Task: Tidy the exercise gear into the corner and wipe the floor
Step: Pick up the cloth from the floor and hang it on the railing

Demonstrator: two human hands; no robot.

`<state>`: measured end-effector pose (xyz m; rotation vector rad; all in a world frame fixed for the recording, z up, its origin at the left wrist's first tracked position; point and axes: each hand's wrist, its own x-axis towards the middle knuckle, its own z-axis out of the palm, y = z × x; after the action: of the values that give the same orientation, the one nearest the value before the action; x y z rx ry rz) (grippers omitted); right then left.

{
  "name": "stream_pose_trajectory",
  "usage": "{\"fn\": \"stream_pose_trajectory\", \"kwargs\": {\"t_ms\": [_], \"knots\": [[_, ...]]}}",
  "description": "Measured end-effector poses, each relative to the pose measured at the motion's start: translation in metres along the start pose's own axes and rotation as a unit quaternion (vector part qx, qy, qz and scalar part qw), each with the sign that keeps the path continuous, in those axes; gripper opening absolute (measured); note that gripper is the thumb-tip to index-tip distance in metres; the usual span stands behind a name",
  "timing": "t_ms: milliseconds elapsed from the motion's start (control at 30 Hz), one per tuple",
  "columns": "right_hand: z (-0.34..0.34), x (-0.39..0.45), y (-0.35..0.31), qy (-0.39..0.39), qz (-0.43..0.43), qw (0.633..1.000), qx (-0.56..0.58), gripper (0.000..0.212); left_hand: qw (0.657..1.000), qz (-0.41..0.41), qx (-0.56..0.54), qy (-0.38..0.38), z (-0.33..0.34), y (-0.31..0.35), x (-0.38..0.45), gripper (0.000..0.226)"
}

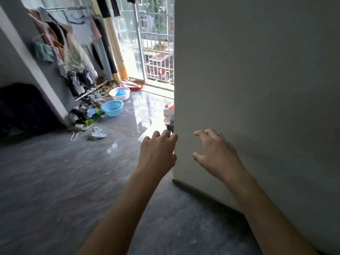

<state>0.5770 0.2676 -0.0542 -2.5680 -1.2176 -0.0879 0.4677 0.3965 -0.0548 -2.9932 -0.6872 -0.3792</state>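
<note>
Both of my hands reach forward over the grey glossy floor (55,181), and neither holds anything. My left hand (158,151) hovers at the white wall's corner edge with loosely curled fingers. My right hand (215,151) is spread in front of the wall face (257,89). A crumpled white cloth (97,133) lies on the floor to the left, beside a white cord (74,135). I cannot pick out any exercise gear. A red and white object (169,115) peeks out from behind the wall corner, mostly hidden.
A blue basin (112,108) and a white basin (119,93) stand on the floor near a pile of clothes (83,113). Clothes hang on a rack (73,43) at the left. A barred balcony door (156,43) is ahead. A dark bulky thing (22,107) sits far left.
</note>
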Motion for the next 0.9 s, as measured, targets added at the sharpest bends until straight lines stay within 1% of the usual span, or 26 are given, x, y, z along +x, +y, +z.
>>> {"fn": "stream_pose_trajectory", "kwargs": {"t_ms": [167, 367, 533, 667, 800, 900], "knots": [[0.039, 0.029, -0.113, -0.023, -0.089, 0.995, 0.028, 0.058, 0.994, -0.106, 0.033, -0.021, -0.012, -0.107, -0.046, 0.043], [0.07, 0.046, -0.202, -0.056, -0.173, 0.983, 0.035, 0.057, 0.978, -0.204, 0.03, -0.032, -0.017, -0.19, -0.094, 0.04], [0.091, 0.063, -0.25, -0.083, -0.216, 0.972, 0.044, 0.055, 0.964, -0.259, 0.036, -0.054, -0.012, -0.234, -0.121, 0.041], [0.107, 0.082, -0.28, -0.094, -0.23, 0.967, 0.049, 0.054, 0.955, -0.288, 0.033, -0.063, -0.005, -0.269, -0.131, 0.04], [0.126, 0.113, -0.303, -0.104, -0.231, 0.966, 0.05, 0.053, 0.949, -0.305, 0.027, -0.074, 0.003, -0.304, -0.119, 0.038], [0.14, 0.148, -0.317, -0.112, -0.228, 0.966, 0.053, 0.052, 0.95, -0.304, 0.027, -0.068, 0.007, -0.334, -0.095, 0.037]]}}
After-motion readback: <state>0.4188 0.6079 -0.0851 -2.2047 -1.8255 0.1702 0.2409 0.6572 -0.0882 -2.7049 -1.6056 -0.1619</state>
